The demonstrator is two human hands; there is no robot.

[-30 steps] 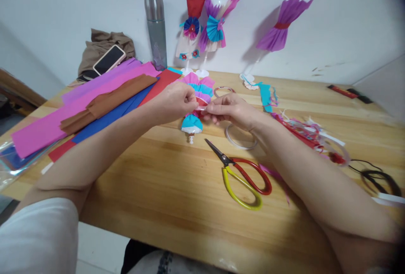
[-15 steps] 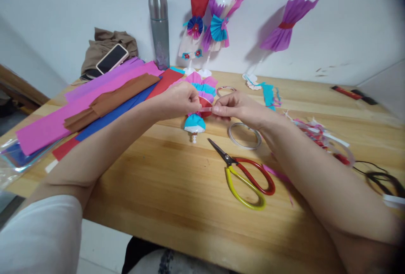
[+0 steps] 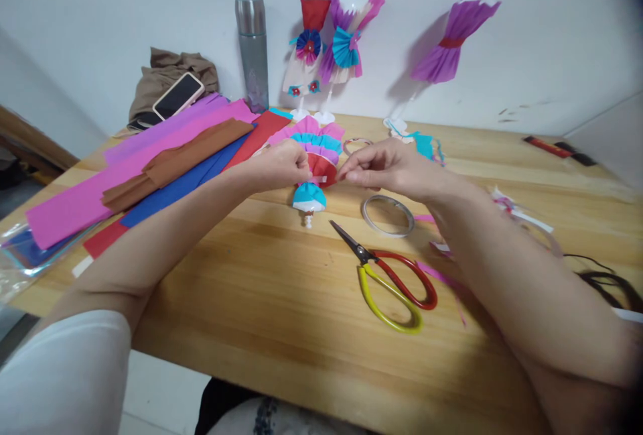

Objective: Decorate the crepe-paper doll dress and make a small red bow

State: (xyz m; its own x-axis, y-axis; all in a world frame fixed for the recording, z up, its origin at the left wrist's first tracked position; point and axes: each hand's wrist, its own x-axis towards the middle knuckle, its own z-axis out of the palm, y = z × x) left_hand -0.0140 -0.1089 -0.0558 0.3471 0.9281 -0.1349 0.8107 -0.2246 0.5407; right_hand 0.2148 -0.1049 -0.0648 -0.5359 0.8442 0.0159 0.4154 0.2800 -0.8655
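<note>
My left hand (image 3: 286,165) is closed in a pinch on a short strip of clear tape (image 3: 318,179), whose free end sticks out to the right. Just right of that end is my right hand (image 3: 379,165), its thumb and forefinger slightly apart with nothing visible in them. Below and behind the tape, a small dress form (image 3: 309,198) lies on the table, its neck knob toward me. It wears a blue crepe-paper top, a red waist part and a ruffled pink, blue and purple skirt (image 3: 316,133). My left hand partly hides it.
Open-bladed scissors (image 3: 369,257) lie in front of my right hand, near a tape roll (image 3: 388,215). Crepe-paper sheets (image 3: 135,170) are stacked at left, with a phone (image 3: 178,96) behind. Three dressed forms (image 3: 455,43) and a flask (image 3: 254,53) stand by the wall.
My right hand has come off the tape strip and shifted slightly up and right. The strip's right end now hangs free from my left hand, which has barely moved.
</note>
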